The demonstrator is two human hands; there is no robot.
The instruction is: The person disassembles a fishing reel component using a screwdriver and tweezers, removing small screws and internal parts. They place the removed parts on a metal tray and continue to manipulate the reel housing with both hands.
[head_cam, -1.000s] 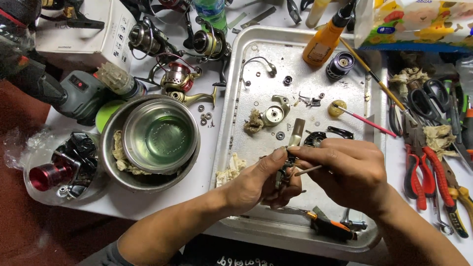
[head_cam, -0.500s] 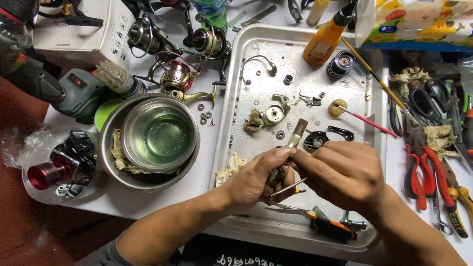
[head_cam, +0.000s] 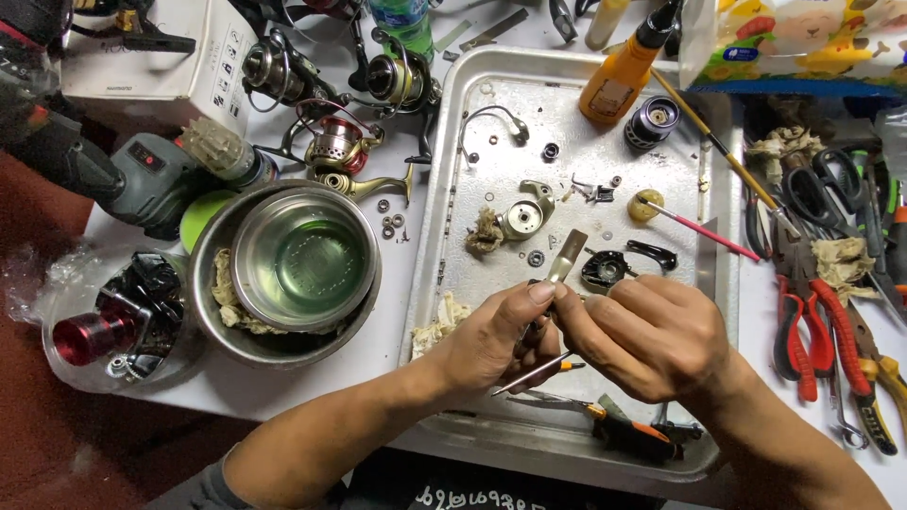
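From the head camera, the left hand (head_cam: 491,340) and right hand (head_cam: 652,335) meet over the metal tray (head_cam: 444,236), fingers pinched together on a small metal handle piece (head_cam: 565,257) that sticks out toward 12 o'clock. A thin rod (head_cam: 529,375) juts from the left hand toward 5 o'clock. At 9 o'clock of the hands sits a steel bowl (head_cam: 302,264); red pliers (head_cam: 812,331) lie at 3 o'clock.

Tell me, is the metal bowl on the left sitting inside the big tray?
No, the metal bowl stands on the table, left of the tray.
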